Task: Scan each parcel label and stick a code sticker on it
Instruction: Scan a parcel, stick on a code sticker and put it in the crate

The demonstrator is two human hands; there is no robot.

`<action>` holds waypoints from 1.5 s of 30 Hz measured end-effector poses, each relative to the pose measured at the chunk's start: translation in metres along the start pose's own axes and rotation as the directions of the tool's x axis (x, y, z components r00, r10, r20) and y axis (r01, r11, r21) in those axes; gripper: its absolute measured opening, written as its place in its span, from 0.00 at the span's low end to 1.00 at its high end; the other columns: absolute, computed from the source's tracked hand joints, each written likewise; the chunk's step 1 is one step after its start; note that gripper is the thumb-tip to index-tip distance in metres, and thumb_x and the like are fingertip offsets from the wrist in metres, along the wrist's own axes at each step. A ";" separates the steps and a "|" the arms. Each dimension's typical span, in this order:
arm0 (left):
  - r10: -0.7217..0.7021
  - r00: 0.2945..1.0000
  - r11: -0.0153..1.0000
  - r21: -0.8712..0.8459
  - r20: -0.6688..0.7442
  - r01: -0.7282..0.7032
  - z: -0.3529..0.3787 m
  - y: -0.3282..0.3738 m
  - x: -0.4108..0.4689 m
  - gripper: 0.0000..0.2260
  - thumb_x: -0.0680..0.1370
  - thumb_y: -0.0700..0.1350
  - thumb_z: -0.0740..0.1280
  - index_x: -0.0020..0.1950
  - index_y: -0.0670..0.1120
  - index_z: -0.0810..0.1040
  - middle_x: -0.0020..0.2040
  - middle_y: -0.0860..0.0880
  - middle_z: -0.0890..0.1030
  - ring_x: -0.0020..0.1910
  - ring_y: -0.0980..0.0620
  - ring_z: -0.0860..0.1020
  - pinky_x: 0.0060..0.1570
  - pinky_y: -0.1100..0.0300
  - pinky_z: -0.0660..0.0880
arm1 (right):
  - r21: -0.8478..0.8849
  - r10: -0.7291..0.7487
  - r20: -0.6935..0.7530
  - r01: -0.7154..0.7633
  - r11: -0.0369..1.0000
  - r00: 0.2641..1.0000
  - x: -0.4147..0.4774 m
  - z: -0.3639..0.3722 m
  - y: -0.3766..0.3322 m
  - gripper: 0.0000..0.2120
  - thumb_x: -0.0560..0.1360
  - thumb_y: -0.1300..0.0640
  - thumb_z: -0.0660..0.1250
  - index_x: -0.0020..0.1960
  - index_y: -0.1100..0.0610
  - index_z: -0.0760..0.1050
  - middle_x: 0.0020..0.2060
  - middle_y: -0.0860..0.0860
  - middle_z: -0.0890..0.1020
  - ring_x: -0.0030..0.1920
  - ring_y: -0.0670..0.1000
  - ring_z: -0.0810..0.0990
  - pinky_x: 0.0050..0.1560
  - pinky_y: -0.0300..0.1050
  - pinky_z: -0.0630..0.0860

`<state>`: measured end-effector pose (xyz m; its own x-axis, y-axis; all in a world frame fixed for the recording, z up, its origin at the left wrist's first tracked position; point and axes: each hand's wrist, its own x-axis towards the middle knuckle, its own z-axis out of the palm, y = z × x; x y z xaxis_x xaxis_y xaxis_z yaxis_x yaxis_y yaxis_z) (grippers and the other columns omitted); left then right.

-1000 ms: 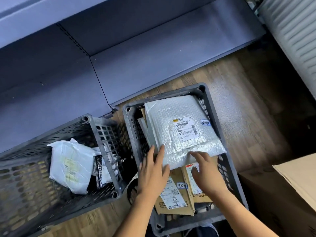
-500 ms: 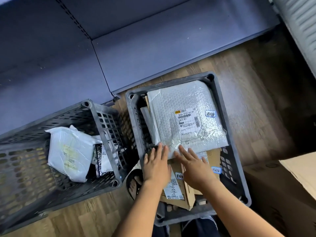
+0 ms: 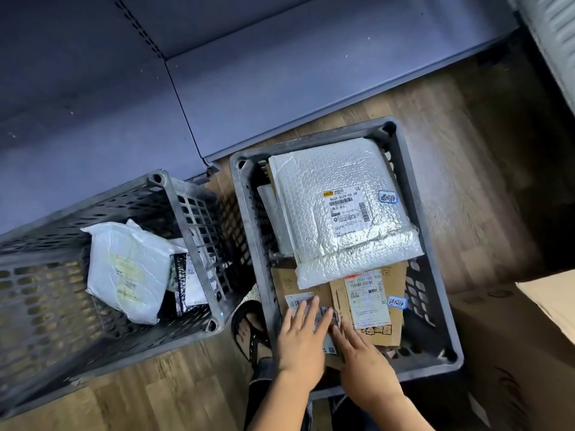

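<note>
Lying in the dark grey slotted plastic crate (image 3: pixel 311 140), the flat brown cardboard parcel (image 3: pixel 281 283) sits under both hands. The left hand (image 3: pixel 298 340) and right hand (image 3: pixel 365 365) rest on it, fingers straight and released. A silver bubble-wrap mailer (image 3: pixel 311 188) with a small blue handwritten sticker (image 3: pixel 387 196) overlaps the parcel's far edge.

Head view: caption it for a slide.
Left hand and right hand touch a labelled cardboard parcel in a grey plastic crate.

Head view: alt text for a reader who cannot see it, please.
The left hand and right hand rest flat on cardboard parcels in a grey crate, a bubble-wrap parcel overlapping their far ends. A second crate to the left holds a white bag.
</note>
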<state>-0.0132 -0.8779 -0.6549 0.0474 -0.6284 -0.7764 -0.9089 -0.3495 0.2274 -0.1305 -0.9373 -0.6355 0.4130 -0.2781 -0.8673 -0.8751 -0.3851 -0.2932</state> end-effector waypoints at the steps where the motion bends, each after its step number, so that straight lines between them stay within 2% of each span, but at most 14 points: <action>1: -0.020 0.999 0.999 0.035 0.042 0.019 -0.002 -0.001 0.004 0.31 0.82 0.47 0.54 0.76 0.56 0.36 0.76 0.48 0.32 0.76 0.45 0.38 0.72 0.47 0.34 | 0.011 0.021 0.027 -0.022 1.000 0.999 0.006 -0.003 -0.002 0.34 0.76 0.62 0.54 0.78 0.49 0.44 0.75 0.46 0.39 0.77 0.49 0.45 0.75 0.44 0.50; 6: -0.103 0.993 0.995 0.023 0.065 0.101 -0.016 -0.015 0.005 0.32 0.81 0.47 0.57 0.77 0.52 0.39 0.78 0.46 0.38 0.77 0.43 0.42 0.74 0.46 0.42 | -0.023 0.087 0.087 -0.086 0.996 0.992 0.015 -0.008 -0.013 0.31 0.78 0.59 0.53 0.78 0.47 0.48 0.78 0.51 0.48 0.77 0.53 0.49 0.75 0.48 0.53; 9: -0.042 0.999 0.998 0.036 -0.008 0.042 -0.031 -0.029 -0.006 0.29 0.81 0.44 0.57 0.78 0.49 0.46 0.78 0.45 0.46 0.77 0.43 0.48 0.74 0.47 0.46 | -0.048 0.108 -0.033 -0.110 0.993 0.994 0.005 -0.013 -0.022 0.26 0.79 0.57 0.54 0.76 0.47 0.55 0.75 0.48 0.59 0.76 0.55 0.54 0.72 0.53 0.58; 11: -0.012 0.994 1.000 0.022 -0.111 0.015 -0.035 -0.040 -0.016 0.27 0.78 0.44 0.62 0.76 0.47 0.58 0.77 0.43 0.57 0.74 0.44 0.58 0.73 0.48 0.54 | -0.021 0.100 -0.119 -0.104 0.994 0.988 -0.002 -0.018 -0.029 0.19 0.79 0.55 0.55 0.69 0.48 0.64 0.67 0.50 0.70 0.68 0.55 0.66 0.64 0.51 0.68; 13: -0.083 0.973 0.995 -0.076 -0.215 0.068 -0.045 -0.053 -0.031 0.25 0.68 0.46 0.72 0.65 0.49 0.75 0.64 0.46 0.76 0.61 0.47 0.74 0.61 0.52 0.71 | -0.009 0.070 -0.142 -0.072 0.997 0.987 -0.009 -0.027 -0.042 0.17 0.78 0.56 0.56 0.66 0.50 0.67 0.61 0.51 0.74 0.60 0.54 0.71 0.56 0.48 0.71; 14: -0.130 0.952 0.987 -0.123 -0.278 0.099 -0.053 -0.062 -0.040 0.23 0.64 0.46 0.75 0.59 0.50 0.79 0.57 0.48 0.80 0.55 0.48 0.77 0.55 0.54 0.75 | -0.017 0.043 -0.132 -0.045 0.999 0.990 -0.011 -0.032 -0.052 0.18 0.77 0.57 0.57 0.67 0.51 0.67 0.62 0.51 0.73 0.60 0.54 0.71 0.56 0.47 0.71; 18: -0.346 0.883 0.904 -0.365 -0.318 0.223 -0.069 -0.092 -0.076 0.18 0.76 0.42 0.61 0.67 0.46 0.71 0.64 0.46 0.74 0.62 0.42 0.72 0.61 0.47 0.68 | -0.065 -0.084 -0.092 0.078 0.995 0.992 -0.017 -0.048 -0.103 0.22 0.77 0.58 0.58 0.70 0.51 0.64 0.66 0.50 0.70 0.65 0.53 0.71 0.60 0.44 0.69; 22: -0.574 0.782 0.749 -0.542 -0.241 0.383 -0.061 -0.134 -0.118 0.15 0.78 0.45 0.59 0.64 0.48 0.72 0.60 0.47 0.75 0.58 0.45 0.75 0.55 0.52 0.71 | -0.049 -0.214 -0.024 0.212 0.976 0.977 -0.021 -0.046 -0.176 0.20 0.76 0.60 0.58 0.68 0.54 0.67 0.63 0.53 0.71 0.62 0.54 0.73 0.54 0.43 0.69; 27: -0.687 0.716 0.619 -0.615 -0.122 0.489 -0.029 -0.193 -0.150 0.18 0.77 0.45 0.61 0.67 0.49 0.67 0.62 0.48 0.72 0.57 0.48 0.75 0.53 0.55 0.73 | 0.063 -0.283 0.033 0.280 0.958 0.959 -0.013 -0.031 -0.254 0.17 0.75 0.61 0.61 0.64 0.57 0.71 0.59 0.54 0.75 0.60 0.54 0.75 0.55 0.41 0.69; 30: -0.697 0.713 0.573 -0.652 -0.070 0.496 -0.021 -0.226 -0.148 0.17 0.77 0.44 0.61 0.66 0.48 0.67 0.61 0.47 0.74 0.58 0.47 0.74 0.53 0.55 0.73 | 0.104 -0.240 0.027 0.236 0.966 0.971 0.008 -0.020 -0.282 0.19 0.75 0.63 0.60 0.65 0.56 0.70 0.61 0.54 0.76 0.60 0.53 0.76 0.56 0.38 0.70; 34: -0.660 0.751 0.579 -0.646 -0.013 0.498 -0.014 -0.260 -0.132 0.15 0.77 0.44 0.63 0.63 0.47 0.68 0.61 0.46 0.73 0.59 0.46 0.73 0.53 0.53 0.73 | 0.116 -0.154 0.049 0.148 0.982 0.987 0.052 -0.004 -0.312 0.20 0.77 0.61 0.59 0.68 0.56 0.66 0.60 0.55 0.76 0.46 0.52 0.76 0.40 0.40 0.68; 36: -0.632 0.775 0.582 -0.647 0.021 0.493 -0.012 -0.274 -0.122 0.16 0.78 0.45 0.62 0.65 0.46 0.67 0.62 0.44 0.73 0.60 0.45 0.73 0.55 0.52 0.73 | 0.097 -0.125 0.045 0.120 0.988 0.991 0.079 0.000 -0.328 0.19 0.77 0.60 0.59 0.68 0.57 0.66 0.58 0.55 0.76 0.45 0.53 0.75 0.40 0.40 0.67; 41: -0.577 0.816 0.570 -0.695 0.041 0.438 -0.001 -0.306 -0.097 0.16 0.80 0.47 0.57 0.67 0.45 0.67 0.63 0.43 0.72 0.62 0.43 0.72 0.57 0.51 0.70 | 0.113 -0.086 0.012 0.084 0.990 0.996 0.156 0.010 -0.359 0.10 0.74 0.66 0.61 0.52 0.67 0.77 0.43 0.63 0.79 0.39 0.51 0.69 0.36 0.41 0.62; 45: -0.557 0.828 0.564 -0.701 0.067 0.437 0.030 -0.328 -0.083 0.18 0.81 0.47 0.55 0.70 0.45 0.64 0.65 0.43 0.71 0.63 0.44 0.71 0.60 0.50 0.70 | 0.071 -0.083 0.049 0.080 0.994 0.995 0.213 0.020 -0.368 0.15 0.74 0.66 0.62 0.60 0.60 0.77 0.40 0.50 0.73 0.36 0.47 0.70 0.26 0.28 0.65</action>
<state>0.2682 -0.6902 -0.6829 0.5178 -0.2788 -0.8088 -0.2018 -0.9585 0.2012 0.2747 -0.8372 -0.7204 0.4717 -0.2018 -0.8583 -0.8550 -0.3427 -0.3893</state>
